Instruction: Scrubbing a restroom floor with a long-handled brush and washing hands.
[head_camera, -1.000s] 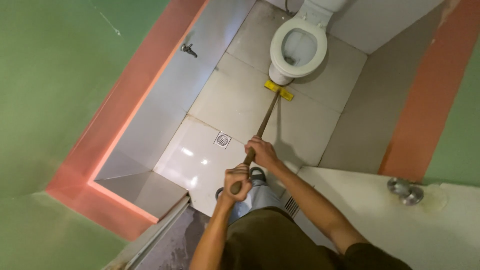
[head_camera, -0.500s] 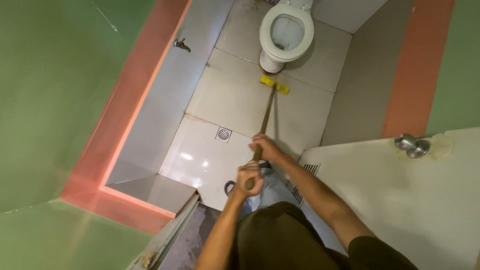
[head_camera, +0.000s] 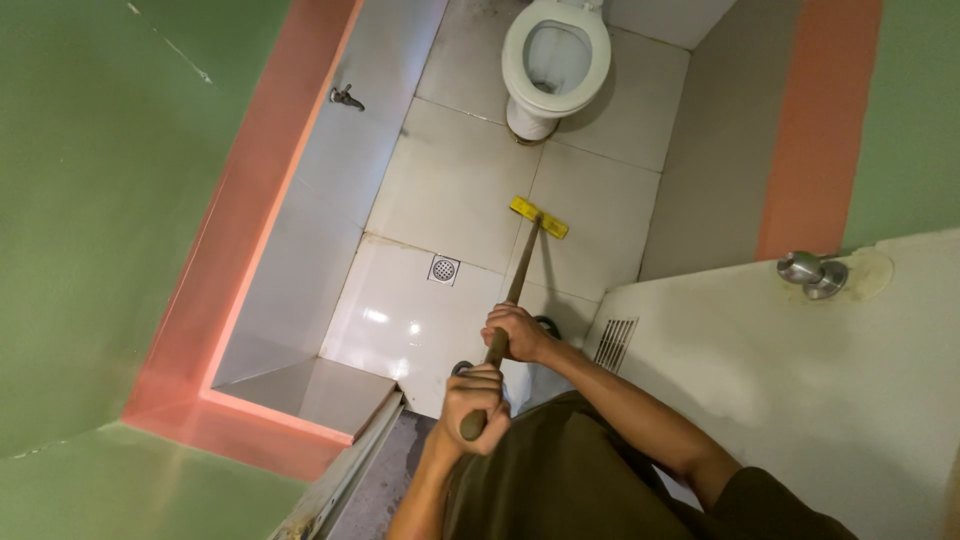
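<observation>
I hold a long wooden-handled floor brush (head_camera: 520, 270) with both hands. Its yellow head (head_camera: 539, 217) rests on the white floor tiles in the middle of a small bathroom. My right hand (head_camera: 516, 332) grips the handle partway up. My left hand (head_camera: 474, 398) is closed around the handle's near end, close to my body. A white toilet (head_camera: 556, 62) with its seat down stands at the far end, well beyond the brush head.
A square metal floor drain (head_camera: 443, 268) lies left of the handle. A wall tap (head_camera: 345, 97) sticks out on the left tiled wall. A white door (head_camera: 800, 390) with a round metal knob (head_camera: 812, 272) and a vent grille (head_camera: 615, 343) stands open on the right.
The yellow brush head has been pulled back from the toilet base toward me across the tiles. My view has shifted, so the toilet sits higher in frame.
</observation>
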